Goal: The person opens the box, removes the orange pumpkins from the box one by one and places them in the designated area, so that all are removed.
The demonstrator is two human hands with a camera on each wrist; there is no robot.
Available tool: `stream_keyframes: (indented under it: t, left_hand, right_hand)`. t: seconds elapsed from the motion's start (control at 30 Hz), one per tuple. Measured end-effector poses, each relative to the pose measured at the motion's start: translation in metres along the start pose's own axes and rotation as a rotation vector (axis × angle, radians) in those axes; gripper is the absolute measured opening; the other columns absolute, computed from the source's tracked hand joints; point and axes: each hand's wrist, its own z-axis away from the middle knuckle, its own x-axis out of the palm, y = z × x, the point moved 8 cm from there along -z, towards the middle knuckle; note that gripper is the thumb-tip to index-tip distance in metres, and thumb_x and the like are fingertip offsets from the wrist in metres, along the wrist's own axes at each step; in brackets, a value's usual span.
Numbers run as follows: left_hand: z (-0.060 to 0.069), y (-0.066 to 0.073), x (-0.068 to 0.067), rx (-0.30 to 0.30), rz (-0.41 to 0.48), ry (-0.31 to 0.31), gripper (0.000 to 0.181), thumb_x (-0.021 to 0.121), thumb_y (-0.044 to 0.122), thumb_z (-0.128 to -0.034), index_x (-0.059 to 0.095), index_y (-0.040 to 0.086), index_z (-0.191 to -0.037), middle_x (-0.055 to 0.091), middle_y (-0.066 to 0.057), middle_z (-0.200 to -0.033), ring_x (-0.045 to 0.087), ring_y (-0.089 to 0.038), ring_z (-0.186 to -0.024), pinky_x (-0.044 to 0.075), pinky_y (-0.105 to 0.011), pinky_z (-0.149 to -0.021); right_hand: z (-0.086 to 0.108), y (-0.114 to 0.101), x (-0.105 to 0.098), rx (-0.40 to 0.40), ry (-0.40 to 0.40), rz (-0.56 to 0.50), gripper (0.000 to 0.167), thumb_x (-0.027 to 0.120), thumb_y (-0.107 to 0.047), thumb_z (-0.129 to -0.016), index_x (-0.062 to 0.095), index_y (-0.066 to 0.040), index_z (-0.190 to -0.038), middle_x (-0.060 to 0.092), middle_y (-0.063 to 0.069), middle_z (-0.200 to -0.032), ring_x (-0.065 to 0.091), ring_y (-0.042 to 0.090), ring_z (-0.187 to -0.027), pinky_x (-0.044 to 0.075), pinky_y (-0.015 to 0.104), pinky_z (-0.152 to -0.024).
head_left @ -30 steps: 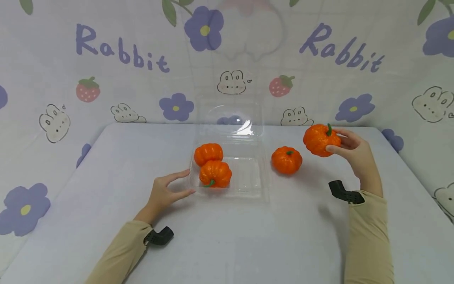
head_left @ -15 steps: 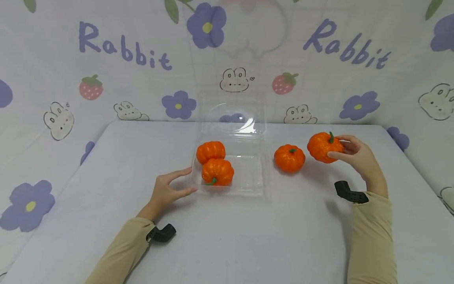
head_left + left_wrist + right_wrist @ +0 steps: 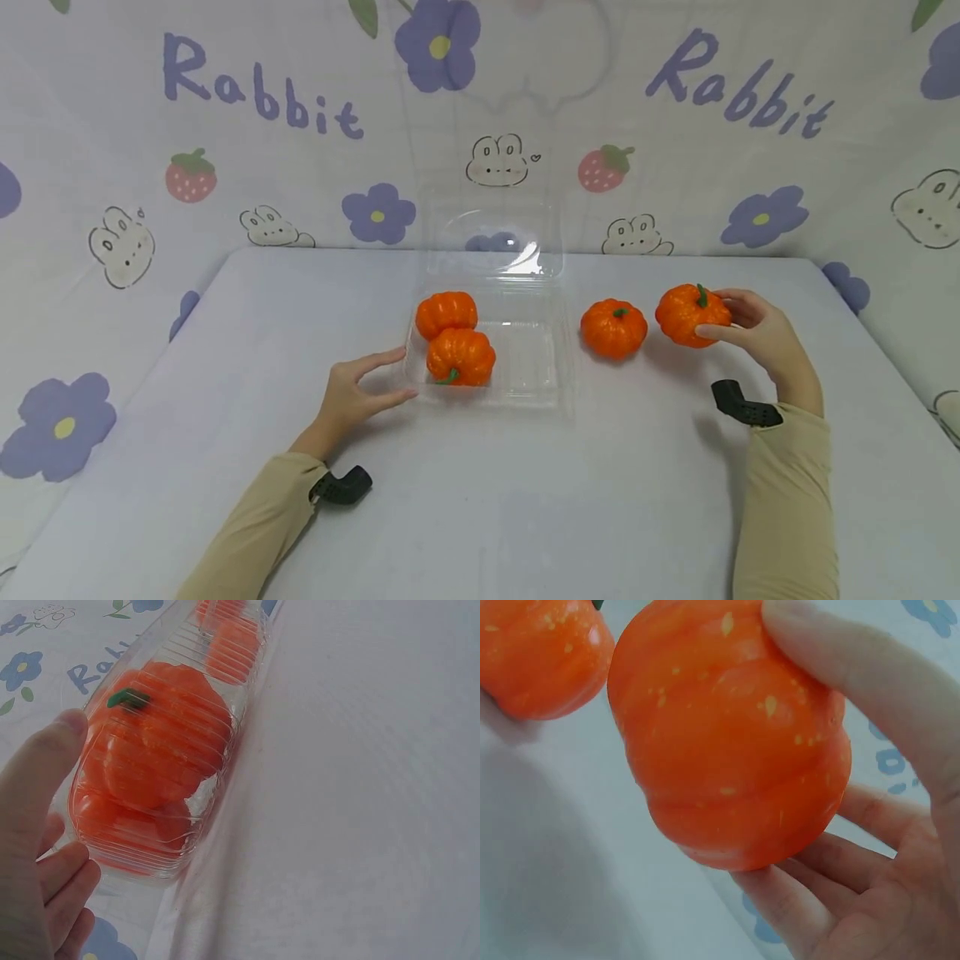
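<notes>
Gripping in the right hand (image 3: pixel 768 342), at centre right of the frame, a glossy orange, ribbed plastic-looking pumpkin (image 3: pixel 686 317) with a green stalk; curving thumb and fingers about opposite sides, closed down to its width. Seemingly holding it just above the white cloth-covered table (image 3: pixel 480 517), judging by the shadow. Facing leftward, across the middle of the frame, a clear plastic box (image 3: pixel 525 358), with its long axis running left to right and its clear hinged lid (image 3: pixel 491 237) standing open at the far side. Touching the box's left end with the left hand (image 3: pixel 343 402), spreading thumb and forefinger wide, gripping no pumpkin. Showing, in the box's left half, a rear orange pumpkin (image 3: pixel 446 313) and a front orange pumpkin (image 3: pixel 461 354) touching; showing transparent floor in the right half, nearer the right hand. Placing, between that half and the held pumpkin, a loose orange pumpkin (image 3: pixel 613 329), outside the box and just beside it: probably the deciding relation.
</notes>
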Motion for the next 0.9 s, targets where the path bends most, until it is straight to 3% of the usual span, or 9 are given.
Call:
stream_keyframes:
  t: [0.13,0.23,0.47,0.67,0.9]
  left_hand:
    - [-0.003,-0.002,-0.001,0.005,-0.003,0.003,0.049,0.082,-0.007,-0.0504,0.061,-0.015,-0.095,0.062,-0.024,-0.094,0.06,-0.036,-0.088,0.047,-0.031,-0.083]
    - [-0.004,-0.003,-0.001,0.004,-0.007,0.004,0.05,0.082,-0.007,-0.0496,0.062,-0.015,-0.095,0.063,-0.024,-0.094,0.061,-0.036,-0.087,0.047,-0.03,-0.083]
    - [0.0,-0.003,0.001,-0.015,0.006,-0.009,0.05,0.081,-0.009,-0.0491,0.061,-0.016,-0.094,0.062,-0.025,-0.094,0.06,-0.037,-0.087,0.046,-0.032,-0.084]
    - [0.0,-0.003,0.001,-0.019,0.017,-0.012,0.05,0.081,-0.008,-0.05,0.06,-0.016,-0.095,0.062,-0.025,-0.095,0.06,-0.038,-0.088,0.047,-0.034,-0.083]
    - [0.001,-0.004,0.001,-0.01,0.022,-0.007,0.05,0.081,-0.009,-0.0492,0.061,-0.016,-0.095,0.061,-0.026,-0.095,0.06,-0.037,-0.088,0.047,-0.033,-0.083]
  right_hand:
    - [0.005,-0.007,0.003,0.053,-0.027,0.0,0.074,0.072,-0.047,-0.069,0.042,-0.018,-0.13,0.044,0.009,-0.127,0.04,0.021,-0.112,0.029,0.052,-0.096]
    - [0.013,-0.016,0.01,0.094,-0.055,0.062,0.079,0.072,-0.05,-0.068,0.039,-0.012,-0.129,0.043,0.013,-0.126,0.039,0.025,-0.112,0.03,0.051,-0.096]
    - [0.035,-0.052,0.026,0.078,-0.141,0.193,0.078,0.068,-0.039,-0.078,0.03,0.006,-0.13,0.036,0.026,-0.126,0.035,0.04,-0.112,0.032,0.054,-0.092]
    - [0.036,-0.052,0.03,0.114,-0.171,0.249,0.081,0.065,-0.041,-0.079,0.026,0.009,-0.131,0.032,0.03,-0.129,0.031,0.044,-0.115,0.03,0.056,-0.094]
    - [0.036,-0.046,0.031,0.142,-0.165,0.235,0.084,0.066,-0.044,-0.077,0.026,0.007,-0.13,0.031,0.028,-0.129,0.03,0.043,-0.115,0.029,0.057,-0.094]
